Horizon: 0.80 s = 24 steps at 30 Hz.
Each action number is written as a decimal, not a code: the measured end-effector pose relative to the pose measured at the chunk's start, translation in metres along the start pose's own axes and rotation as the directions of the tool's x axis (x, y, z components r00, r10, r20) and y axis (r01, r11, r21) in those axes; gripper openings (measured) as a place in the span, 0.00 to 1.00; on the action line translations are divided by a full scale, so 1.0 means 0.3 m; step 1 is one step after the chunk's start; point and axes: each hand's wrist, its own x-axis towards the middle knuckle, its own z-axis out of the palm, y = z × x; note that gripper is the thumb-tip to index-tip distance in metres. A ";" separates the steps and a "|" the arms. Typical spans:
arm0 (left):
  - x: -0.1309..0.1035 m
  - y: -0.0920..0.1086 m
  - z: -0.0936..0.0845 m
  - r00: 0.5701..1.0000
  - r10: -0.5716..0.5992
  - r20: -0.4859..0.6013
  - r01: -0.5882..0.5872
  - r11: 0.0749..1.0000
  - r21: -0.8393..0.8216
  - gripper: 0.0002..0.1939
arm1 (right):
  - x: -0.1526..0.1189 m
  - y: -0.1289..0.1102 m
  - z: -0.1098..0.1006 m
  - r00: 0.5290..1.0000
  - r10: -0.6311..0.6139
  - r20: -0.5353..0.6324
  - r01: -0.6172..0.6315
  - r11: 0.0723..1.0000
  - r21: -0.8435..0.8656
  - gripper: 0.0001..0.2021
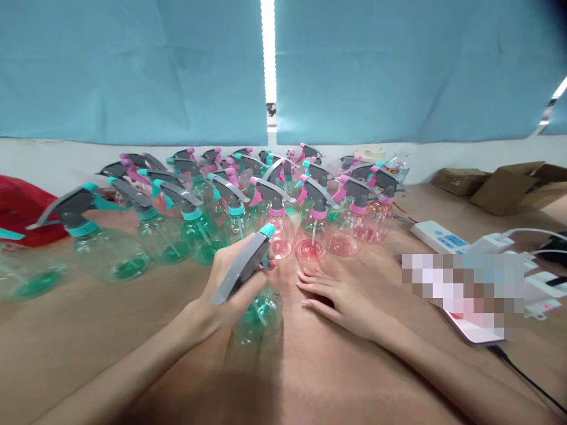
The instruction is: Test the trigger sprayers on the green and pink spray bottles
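My left hand [230, 277] is wrapped round the neck of a green spray bottle [259, 316] with a grey and teal trigger head. The nozzle points away from me, and the fingers hide most of the trigger. My right hand [334, 298] rests on the table with its fingers stretched out, beside that bottle and holding nothing. Just beyond its fingertips stands a pink spray bottle [312, 239] with a grey and pink head. Another green spray bottle [201, 236] stands past my left hand, in a row of similar ones.
Several more green and pink spray bottles crowd the back of the wooden table [336, 378]. At the right lie a power strip [438, 236] with plugged-in chargers, a phone [476, 327] on a cable, and an open cardboard box [509, 186]. A red bag [26, 206] sits far left.
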 end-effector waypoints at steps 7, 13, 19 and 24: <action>0.006 -0.004 0.009 1.000 -0.015 -0.025 0.012 0.995 -0.099 0.07 | 0.000 0.001 0.001 1.000 0.007 -0.002 -0.007 1.000 -0.012 0.19; -0.004 -0.010 0.012 0.999 -0.035 0.030 0.038 0.994 -0.101 0.16 | 0.001 0.001 -0.002 1.000 -0.001 0.019 0.002 0.999 -0.040 0.19; 0.001 0.005 0.013 0.998 -0.052 0.035 0.056 0.992 -0.113 0.16 | -0.002 0.008 0.004 0.999 0.024 0.020 -0.024 0.999 -0.033 0.20; -0.003 -0.004 0.015 0.998 -0.042 0.037 0.047 0.991 -0.124 0.17 | -0.005 0.014 0.006 0.999 0.026 0.026 -0.026 1.000 -0.016 0.20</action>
